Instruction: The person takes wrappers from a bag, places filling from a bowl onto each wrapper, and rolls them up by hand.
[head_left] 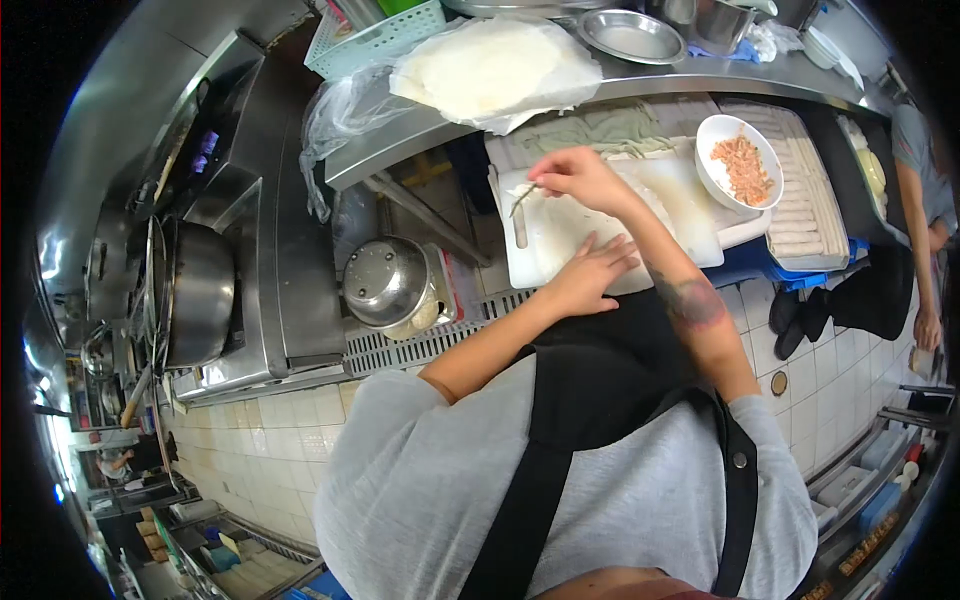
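Diagonally down-left, thin strip (521,202), right hand (575,178)

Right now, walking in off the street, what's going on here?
Someone is working over a white board. Their left hand lies flat on a thin, pale sheet spread there, while the right hand pinches a small greenish strip above it; I can't tell what the strip is. To the right is a white bowl of pinkish filling, with rows of pale rolls beyond. More pale sheets are stacked on the counter ahead.
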